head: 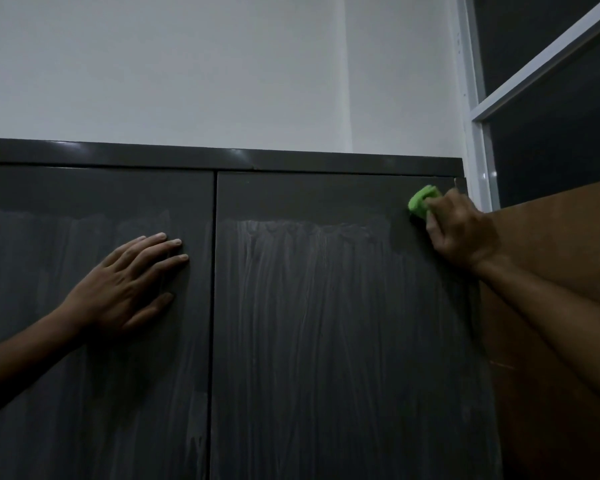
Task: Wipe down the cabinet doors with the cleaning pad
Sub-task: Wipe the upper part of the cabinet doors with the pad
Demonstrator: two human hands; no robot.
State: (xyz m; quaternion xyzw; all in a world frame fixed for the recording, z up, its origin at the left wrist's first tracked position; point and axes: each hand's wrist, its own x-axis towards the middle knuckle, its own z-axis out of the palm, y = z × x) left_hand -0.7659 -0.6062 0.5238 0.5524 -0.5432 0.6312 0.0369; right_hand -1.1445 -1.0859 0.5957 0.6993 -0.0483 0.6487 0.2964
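While the left hand [132,282] steadies the dark grey left cabinet door [84,375] with straight, slightly spread fingers, the right hand [459,230], pinching the bright green cleaning pad [421,202], should sweep firm overlapping strokes down the streaked right door [326,323].

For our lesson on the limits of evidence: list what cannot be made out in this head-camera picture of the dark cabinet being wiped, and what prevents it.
- Bright green cleaning pad: mostly covered by the right hand gripping it; its full shape is hidden.
- Left dark grey cabinet door: cut off by the left and bottom edges; the flat left hand covers part.
- Right dark grey cabinet door: bottom cut off; handles not visible.
- Brown wooden panel: dim light, purpose unclear.
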